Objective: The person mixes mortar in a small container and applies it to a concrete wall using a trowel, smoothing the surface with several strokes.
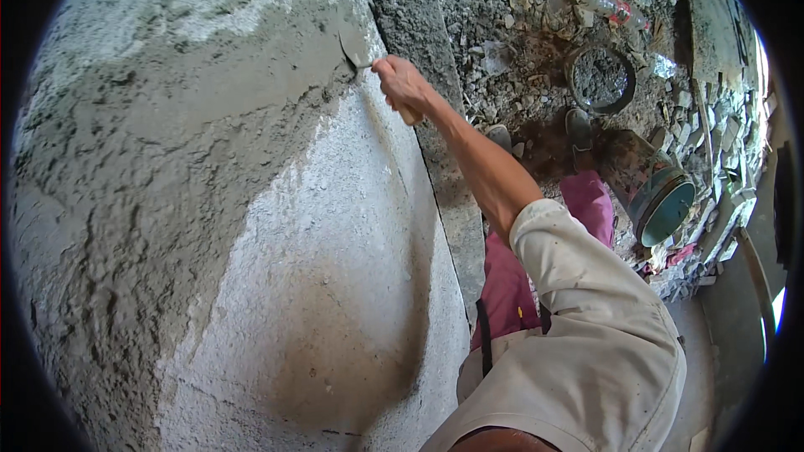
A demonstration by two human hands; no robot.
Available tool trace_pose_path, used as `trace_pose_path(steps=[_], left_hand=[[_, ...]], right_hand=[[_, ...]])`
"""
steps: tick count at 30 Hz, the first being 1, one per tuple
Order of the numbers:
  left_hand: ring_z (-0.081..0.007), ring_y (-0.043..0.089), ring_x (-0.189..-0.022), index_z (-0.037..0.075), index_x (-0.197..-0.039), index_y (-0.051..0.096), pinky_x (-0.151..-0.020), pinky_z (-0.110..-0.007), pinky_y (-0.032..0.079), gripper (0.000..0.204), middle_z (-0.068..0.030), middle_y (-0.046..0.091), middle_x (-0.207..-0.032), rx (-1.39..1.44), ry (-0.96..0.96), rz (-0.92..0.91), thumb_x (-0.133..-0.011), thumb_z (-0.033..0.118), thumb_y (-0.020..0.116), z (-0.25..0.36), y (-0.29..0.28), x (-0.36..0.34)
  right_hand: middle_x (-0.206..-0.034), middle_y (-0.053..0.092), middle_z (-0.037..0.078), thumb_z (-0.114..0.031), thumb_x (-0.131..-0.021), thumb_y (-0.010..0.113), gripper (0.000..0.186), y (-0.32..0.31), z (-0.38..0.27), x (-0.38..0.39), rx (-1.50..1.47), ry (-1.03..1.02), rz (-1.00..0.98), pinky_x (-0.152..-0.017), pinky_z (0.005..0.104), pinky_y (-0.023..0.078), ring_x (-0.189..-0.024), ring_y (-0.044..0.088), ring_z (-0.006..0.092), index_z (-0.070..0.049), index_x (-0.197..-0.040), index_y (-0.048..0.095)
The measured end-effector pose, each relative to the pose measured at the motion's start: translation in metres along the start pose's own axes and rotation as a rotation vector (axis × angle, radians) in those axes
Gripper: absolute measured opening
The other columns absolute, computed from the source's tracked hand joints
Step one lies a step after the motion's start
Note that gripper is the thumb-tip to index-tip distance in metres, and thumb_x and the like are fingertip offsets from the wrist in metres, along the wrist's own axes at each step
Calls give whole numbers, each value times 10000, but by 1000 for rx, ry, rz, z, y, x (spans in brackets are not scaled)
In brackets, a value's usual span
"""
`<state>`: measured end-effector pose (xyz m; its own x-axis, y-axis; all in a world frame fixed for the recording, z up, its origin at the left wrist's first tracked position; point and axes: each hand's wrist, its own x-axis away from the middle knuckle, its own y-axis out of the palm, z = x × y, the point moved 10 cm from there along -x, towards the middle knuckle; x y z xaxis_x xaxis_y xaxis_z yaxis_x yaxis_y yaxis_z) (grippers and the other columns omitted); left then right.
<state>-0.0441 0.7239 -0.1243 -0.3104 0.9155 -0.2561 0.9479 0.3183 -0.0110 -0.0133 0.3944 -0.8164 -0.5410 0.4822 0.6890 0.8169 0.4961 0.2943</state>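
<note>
My right hand is closed around the wooden handle of a trowel. The trowel's thin metal blade, seen nearly edge-on, is against the wet grey mortar at its right border, beside the wall's corner edge. That mortar covers the upper and left part of the wall; it is smoother near the blade and rough and lumpy at lower left. Below it, the wall shows a bare whitish surface with a brownish patch. My left hand is out of the picture.
Rubble and spilled mortar cover the ground. A round tub of mortar, a clear plastic bottle and a green-rimmed bucket stand or lie at right. Broken bricks are piled farther right. My shoes are near the tub.
</note>
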Motion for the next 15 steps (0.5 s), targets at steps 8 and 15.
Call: trace_pose_path(steps=[8, 15], left_hand=[[-522, 220, -1399, 143, -1359, 440, -1054, -722, 190, 511, -262, 275, -1536, 142, -173, 24, -1000, 506, 400, -33, 8, 16], [-502, 193, -1425, 153, -1353, 457, -1078, -711, 127, 571, -259, 296, -1536, 102, -253, 52, -971, 575, 415, -52, 15, 37]], right_hand=[[-866, 658, 150, -374, -1013, 445, 381, 85, -97, 188, -72, -32, -260, -679, 412, 534, -731, 648, 263, -42, -1174, 542], [-909, 696, 110, -387, -852, 704, 389, -55, -114, 289, 419, -463, 139, -696, 366, 547, -778, 688, 273, -103, -1111, 647]])
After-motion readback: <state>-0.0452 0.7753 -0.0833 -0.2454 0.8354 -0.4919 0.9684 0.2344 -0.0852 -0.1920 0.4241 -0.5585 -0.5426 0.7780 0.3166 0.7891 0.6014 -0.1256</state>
